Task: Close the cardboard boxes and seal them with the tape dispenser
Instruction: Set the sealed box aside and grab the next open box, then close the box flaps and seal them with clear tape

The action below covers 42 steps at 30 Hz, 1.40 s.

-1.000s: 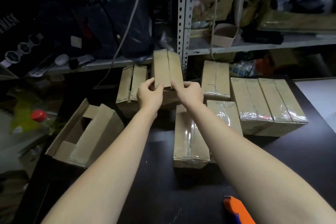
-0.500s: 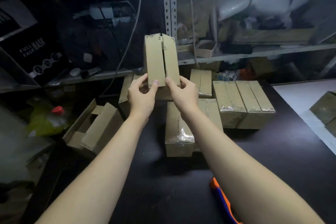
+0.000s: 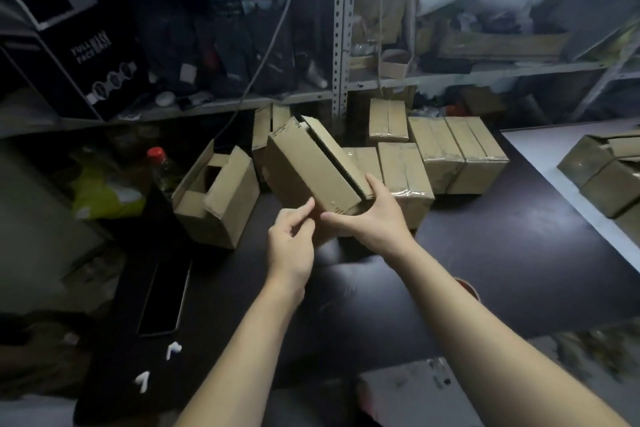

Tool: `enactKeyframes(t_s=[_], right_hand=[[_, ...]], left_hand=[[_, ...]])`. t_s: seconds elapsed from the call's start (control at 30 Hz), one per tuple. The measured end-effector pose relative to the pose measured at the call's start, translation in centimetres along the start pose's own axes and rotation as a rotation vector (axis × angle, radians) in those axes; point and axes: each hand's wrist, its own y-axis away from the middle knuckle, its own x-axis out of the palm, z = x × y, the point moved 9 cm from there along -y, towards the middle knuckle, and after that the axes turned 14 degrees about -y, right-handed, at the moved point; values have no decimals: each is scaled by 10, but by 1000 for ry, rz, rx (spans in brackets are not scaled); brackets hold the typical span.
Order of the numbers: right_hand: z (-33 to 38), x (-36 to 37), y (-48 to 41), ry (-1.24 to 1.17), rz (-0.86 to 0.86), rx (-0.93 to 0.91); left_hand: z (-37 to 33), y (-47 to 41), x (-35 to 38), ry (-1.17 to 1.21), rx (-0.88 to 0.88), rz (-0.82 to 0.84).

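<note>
Plain brown oblong cardboard box is up off the dark bench, tilted. Its near end is in the hands, far end aimed at the perforated metal shelf post. Right hand grips the near end, fingers over the top flap, thumb underneath. Left hand has fingertips at the near lower corner; pinching or just touching, can't tell, too blurred. Box prob. light & thin-walled: stiff at corners, flaps springy w/ a dark gap along the seam, so hold at ends/corners, not mid-panel. Room: bare bench under & right of the hands. Taped brown boxes sit just beyond the right hand, an open-flapped cardboard box left of the left hand.
</note>
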Motion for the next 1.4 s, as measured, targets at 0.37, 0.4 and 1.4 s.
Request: enactKeyframes(t_s=[0.37,0.4,1.4], right_hand=[[-74,-11,92,220,300,128],[-79,-13,93,203,321,146],[-183,-116,104,705,-233,476]], left_hand=[[84,37,-57,-335,-134,-121],[87,32,-53,-350,-136,-60],[108,21,-11,-866,-8,220]])
